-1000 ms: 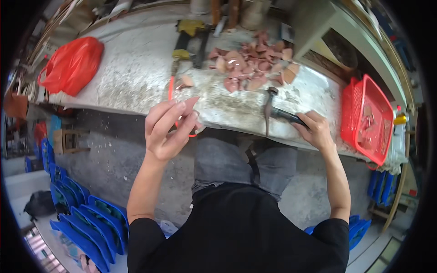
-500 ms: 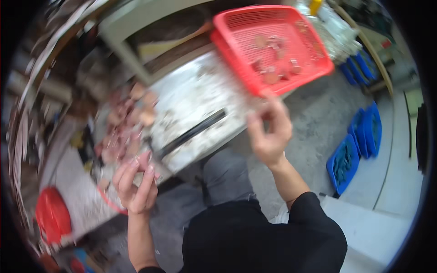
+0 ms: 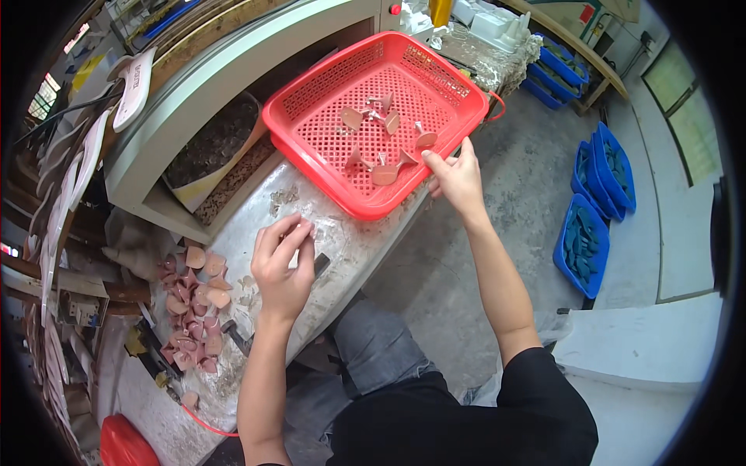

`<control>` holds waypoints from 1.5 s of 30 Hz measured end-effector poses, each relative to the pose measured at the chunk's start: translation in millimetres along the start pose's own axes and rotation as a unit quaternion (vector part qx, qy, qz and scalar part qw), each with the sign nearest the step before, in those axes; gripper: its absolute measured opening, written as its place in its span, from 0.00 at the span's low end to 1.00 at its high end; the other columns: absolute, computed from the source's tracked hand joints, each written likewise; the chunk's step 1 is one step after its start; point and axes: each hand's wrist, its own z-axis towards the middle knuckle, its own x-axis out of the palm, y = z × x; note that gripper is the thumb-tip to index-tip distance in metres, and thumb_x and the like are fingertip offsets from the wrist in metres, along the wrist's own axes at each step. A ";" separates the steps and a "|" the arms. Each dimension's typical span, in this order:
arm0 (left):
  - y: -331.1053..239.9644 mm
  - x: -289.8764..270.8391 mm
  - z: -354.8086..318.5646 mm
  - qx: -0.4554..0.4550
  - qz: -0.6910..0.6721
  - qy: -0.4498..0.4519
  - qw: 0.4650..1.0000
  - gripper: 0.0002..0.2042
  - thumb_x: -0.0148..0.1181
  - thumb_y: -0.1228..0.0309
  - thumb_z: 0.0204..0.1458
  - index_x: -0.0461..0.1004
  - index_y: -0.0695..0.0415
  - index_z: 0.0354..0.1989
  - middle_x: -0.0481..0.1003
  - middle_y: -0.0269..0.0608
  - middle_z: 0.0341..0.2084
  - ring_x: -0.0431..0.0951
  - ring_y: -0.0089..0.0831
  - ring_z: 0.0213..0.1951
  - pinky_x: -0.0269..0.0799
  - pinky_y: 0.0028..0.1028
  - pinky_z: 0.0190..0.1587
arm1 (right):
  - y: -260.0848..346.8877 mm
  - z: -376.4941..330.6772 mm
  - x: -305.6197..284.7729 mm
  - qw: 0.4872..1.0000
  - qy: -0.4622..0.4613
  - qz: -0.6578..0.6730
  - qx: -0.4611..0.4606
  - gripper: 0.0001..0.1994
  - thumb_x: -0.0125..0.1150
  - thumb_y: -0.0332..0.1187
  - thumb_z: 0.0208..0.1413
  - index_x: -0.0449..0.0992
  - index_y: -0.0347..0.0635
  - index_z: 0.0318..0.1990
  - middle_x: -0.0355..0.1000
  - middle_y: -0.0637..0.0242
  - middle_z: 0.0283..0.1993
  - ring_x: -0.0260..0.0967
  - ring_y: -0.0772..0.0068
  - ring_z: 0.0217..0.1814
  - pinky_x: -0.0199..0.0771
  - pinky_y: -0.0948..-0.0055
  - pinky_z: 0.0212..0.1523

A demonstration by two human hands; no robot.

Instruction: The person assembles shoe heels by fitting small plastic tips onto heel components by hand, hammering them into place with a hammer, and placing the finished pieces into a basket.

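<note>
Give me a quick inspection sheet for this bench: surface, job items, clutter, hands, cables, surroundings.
Surface: worn grey workbench, dusty, scuffed.
Job's things: red basket at the bench end, holding a few pink cone-shaped pieces; pile of pink pieces on the bench.
Clutter: dark tool by the pile; red bag.
Hands: left hand over the bench, fingertips pinched, contents unclear; right hand open at the basket rim.
Cables: red cord along the bench edge.
Surroundings: blue bins on the concrete floor.

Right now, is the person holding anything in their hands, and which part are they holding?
The right hand holds nothing; its fingers reach over the near rim of the red basket. The left hand has pinched fingertips above the bench, but whether they grip anything cannot be told.
</note>
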 end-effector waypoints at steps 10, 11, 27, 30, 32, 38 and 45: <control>2.3 65.6 44.5 0.020 -0.046 0.004 0.999 0.10 0.72 0.81 0.52 0.86 0.63 0.44 0.84 0.47 0.46 0.85 0.39 0.41 0.82 0.33 0.45 | 71.4 45.4 -9.5 0.983 -0.045 0.180 0.007 0.09 0.68 0.29 0.56 0.78 0.36 0.41 0.80 0.63 0.30 0.75 0.76 0.20 0.79 0.76 0.22; 4.4 75.5 47.6 0.024 -0.044 0.012 0.999 0.10 0.71 0.80 0.52 0.86 0.62 0.43 0.84 0.48 0.45 0.84 0.44 0.44 0.80 0.38 0.48 | 80.5 45.9 -8.1 0.982 -0.034 0.185 0.019 0.07 0.68 0.30 0.57 0.78 0.39 0.39 0.80 0.66 0.30 0.75 0.78 0.22 0.79 0.77 0.23; 16.6 72.6 60.9 -0.022 0.022 0.071 0.997 0.14 0.61 0.78 0.52 0.85 0.67 0.46 0.83 0.56 0.53 0.79 0.54 0.58 0.72 0.48 0.66 | 107.8 53.4 -8.2 0.975 -0.006 0.223 0.026 0.09 0.69 0.32 0.60 0.80 0.35 0.39 0.80 0.62 0.32 0.79 0.73 0.27 0.84 0.74 0.26; 22.7 77.1 59.7 -0.049 0.015 0.082 0.995 0.15 0.62 0.77 0.53 0.84 0.67 0.48 0.82 0.57 0.54 0.78 0.54 0.59 0.72 0.47 0.66 | 92.5 47.8 -9.6 0.978 -0.018 0.208 0.018 0.10 0.70 0.33 0.61 0.80 0.35 0.42 0.80 0.62 0.34 0.80 0.72 0.28 0.85 0.75 0.27; 31.4 84.6 70.9 0.012 0.046 0.115 0.992 0.18 0.63 0.71 0.56 0.83 0.64 0.54 0.80 0.57 0.58 0.77 0.54 0.61 0.71 0.49 0.66 | 96.5 49.7 -11.1 0.976 -0.013 0.216 0.031 0.11 0.70 0.34 0.61 0.79 0.35 0.43 0.80 0.61 0.35 0.81 0.71 0.29 0.86 0.74 0.28; 30.9 123.3 120.6 0.070 0.088 0.284 0.952 0.29 0.60 0.56 0.62 0.70 0.49 0.72 0.72 0.53 0.69 0.69 0.54 0.70 0.65 0.52 0.71 | 106.1 53.7 -17.4 0.987 -0.017 0.139 0.080 0.10 0.70 0.35 0.60 0.80 0.40 0.42 0.79 0.67 0.31 0.79 0.77 0.28 0.83 0.78 0.29; 23.1 146.9 144.1 0.064 0.060 0.274 0.958 0.30 0.57 0.58 0.64 0.66 0.51 0.74 0.68 0.52 0.72 0.69 0.52 0.70 0.63 0.48 0.73 | 87.5 74.2 -37.7 0.977 -0.030 0.187 0.103 0.05 0.64 0.29 0.59 0.80 0.37 0.37 0.81 0.61 0.30 0.80 0.69 0.26 0.86 0.67 0.29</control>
